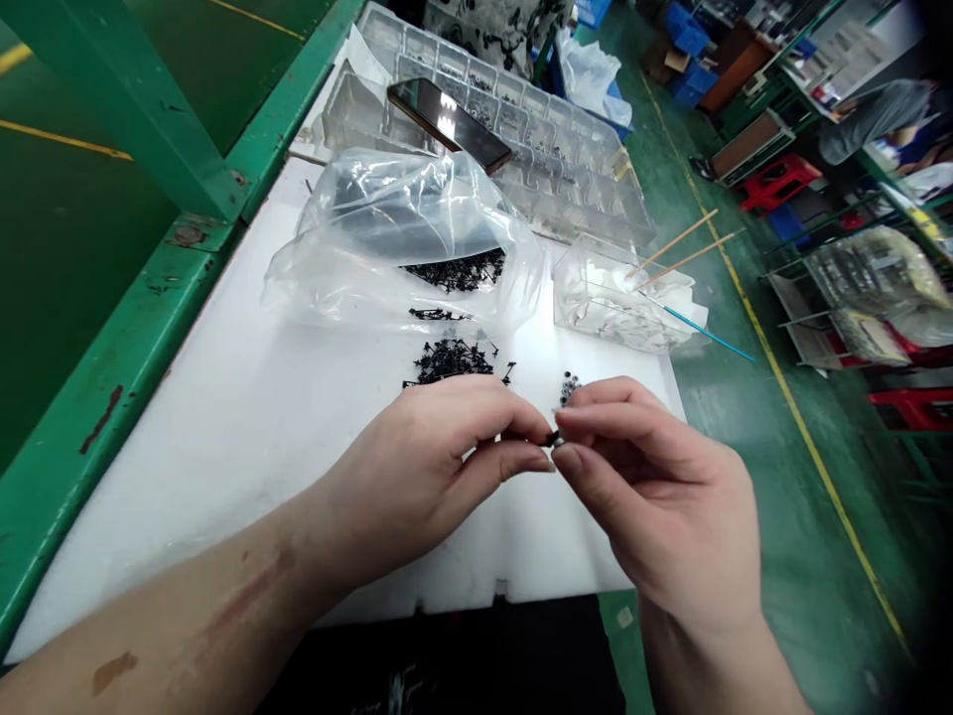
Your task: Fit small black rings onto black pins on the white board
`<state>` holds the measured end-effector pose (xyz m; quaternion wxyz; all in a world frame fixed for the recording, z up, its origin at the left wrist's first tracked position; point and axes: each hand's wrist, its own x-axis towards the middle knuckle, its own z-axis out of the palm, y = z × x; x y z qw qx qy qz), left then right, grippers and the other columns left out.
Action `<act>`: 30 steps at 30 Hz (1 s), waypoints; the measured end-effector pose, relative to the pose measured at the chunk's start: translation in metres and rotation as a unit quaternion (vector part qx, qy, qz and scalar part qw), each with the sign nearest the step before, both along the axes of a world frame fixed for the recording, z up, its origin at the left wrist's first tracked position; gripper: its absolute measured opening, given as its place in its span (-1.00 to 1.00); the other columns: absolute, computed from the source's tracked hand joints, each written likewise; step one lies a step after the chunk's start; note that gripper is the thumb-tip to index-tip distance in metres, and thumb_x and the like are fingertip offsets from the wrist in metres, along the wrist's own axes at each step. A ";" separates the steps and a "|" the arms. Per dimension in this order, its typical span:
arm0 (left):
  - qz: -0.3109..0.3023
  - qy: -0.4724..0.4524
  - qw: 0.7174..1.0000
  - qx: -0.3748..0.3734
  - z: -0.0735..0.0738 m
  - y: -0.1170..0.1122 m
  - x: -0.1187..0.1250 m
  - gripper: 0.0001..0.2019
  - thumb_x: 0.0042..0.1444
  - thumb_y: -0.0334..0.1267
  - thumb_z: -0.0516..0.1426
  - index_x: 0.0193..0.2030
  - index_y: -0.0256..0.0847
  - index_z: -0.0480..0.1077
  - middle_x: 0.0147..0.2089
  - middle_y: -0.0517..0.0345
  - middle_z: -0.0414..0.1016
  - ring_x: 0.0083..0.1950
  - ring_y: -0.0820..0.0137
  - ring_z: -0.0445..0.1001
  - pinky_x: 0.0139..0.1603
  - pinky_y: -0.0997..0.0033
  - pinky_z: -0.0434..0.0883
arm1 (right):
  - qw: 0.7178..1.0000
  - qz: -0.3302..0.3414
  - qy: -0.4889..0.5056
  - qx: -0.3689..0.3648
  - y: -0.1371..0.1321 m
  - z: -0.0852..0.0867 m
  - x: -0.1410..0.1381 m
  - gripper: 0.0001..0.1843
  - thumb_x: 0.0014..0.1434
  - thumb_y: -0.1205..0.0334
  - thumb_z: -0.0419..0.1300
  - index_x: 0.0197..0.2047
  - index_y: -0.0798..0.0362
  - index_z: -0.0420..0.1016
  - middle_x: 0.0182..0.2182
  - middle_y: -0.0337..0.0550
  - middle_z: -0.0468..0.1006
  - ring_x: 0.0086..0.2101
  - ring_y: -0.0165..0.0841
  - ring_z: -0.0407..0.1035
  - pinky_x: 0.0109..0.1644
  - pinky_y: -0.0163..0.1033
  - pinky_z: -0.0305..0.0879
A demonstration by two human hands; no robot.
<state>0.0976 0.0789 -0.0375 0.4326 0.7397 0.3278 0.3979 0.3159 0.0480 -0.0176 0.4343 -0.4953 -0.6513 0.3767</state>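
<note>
Between both hands' fingers (596, 422), black part (555, 438)

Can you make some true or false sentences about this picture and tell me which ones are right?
1. The bare left hand and bare right hand pinch a tiny black part between their fingertips. True.
2. The flat black smartphone lies on the white board. False: it lies on a clear plastic compartment tray.
3. The clear plastic bag is empty. False: loose small black parts lie inside it.
4. A thin blue stick pokes out of a clear plastic box. True.
</note>
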 end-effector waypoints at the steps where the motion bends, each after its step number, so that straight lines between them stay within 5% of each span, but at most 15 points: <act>1: 0.003 0.000 1.000 0.008 -0.001 0.000 0.000 -0.88 0.49 -0.43 0.24 -0.09 -0.17 0.59 -0.14 0.24 0.68 -0.13 0.46 0.61 -0.09 0.47 0.48 | 1.000 0.004 -0.006 -0.007 0.000 0.000 0.000 -0.71 0.33 0.33 0.49 0.04 -0.25 0.78 -0.10 -0.22 0.64 -0.19 -0.36 0.55 -0.20 -0.27 0.54; 9: 0.051 0.038 0.994 0.091 -0.007 -0.003 0.002 -0.81 0.50 -0.39 0.22 -0.20 -0.13 0.54 -0.19 0.13 0.69 -0.11 0.27 0.58 -0.05 0.24 0.50 | 0.989 0.009 -0.125 0.079 -0.009 -0.004 -0.002 -0.72 0.35 0.35 0.46 0.06 -0.19 0.74 -0.11 -0.16 0.67 -0.20 -0.30 0.58 -0.16 -0.15 0.55; 14: 0.064 0.053 0.995 0.060 -0.005 -0.005 0.001 -0.83 0.47 -0.28 0.28 -0.22 -0.08 0.48 -0.23 0.18 0.67 -0.15 0.26 0.62 -0.06 0.22 0.52 | 0.989 0.001 -0.093 0.112 -0.009 -0.011 -0.005 -0.75 0.31 0.41 0.45 -0.04 -0.13 0.69 -0.16 -0.21 0.67 -0.22 -0.33 0.57 -0.16 -0.18 0.53; 20: 0.063 0.068 0.996 0.011 -0.005 0.013 -0.014 -0.82 0.37 -0.15 0.36 0.03 -0.05 0.53 -0.16 0.20 0.66 -0.20 0.29 0.57 -0.13 0.26 0.50 | 0.997 -0.051 0.001 0.065 -0.013 -0.016 0.001 -0.89 0.31 0.35 0.46 -0.19 -0.08 0.71 -0.23 -0.18 0.67 -0.29 -0.33 0.56 -0.32 -0.23 0.48; 25: -0.027 0.167 0.981 0.091 -0.014 0.035 -0.025 -0.91 0.40 -0.26 0.27 -0.17 -0.13 0.60 -0.13 0.09 0.66 -0.08 0.22 0.57 -0.03 0.23 0.45 | 0.988 -0.148 0.032 0.013 -0.028 -0.034 0.050 -0.92 0.32 0.19 0.48 -0.20 -0.04 0.70 -0.21 -0.13 0.65 -0.34 -0.33 0.51 -0.29 -0.19 0.44; 30: -0.089 0.238 0.952 0.173 -0.038 0.044 -0.031 -0.86 0.27 -0.30 0.32 -0.26 0.01 0.72 -0.11 0.05 0.60 -0.08 0.14 0.45 -0.08 0.19 0.35 | 0.963 -0.201 -0.044 -0.176 -0.035 -0.033 0.124 -0.56 0.31 -0.21 0.38 -0.27 0.04 0.60 -0.45 -0.14 0.59 -0.46 -0.32 0.41 -0.33 -0.18 0.41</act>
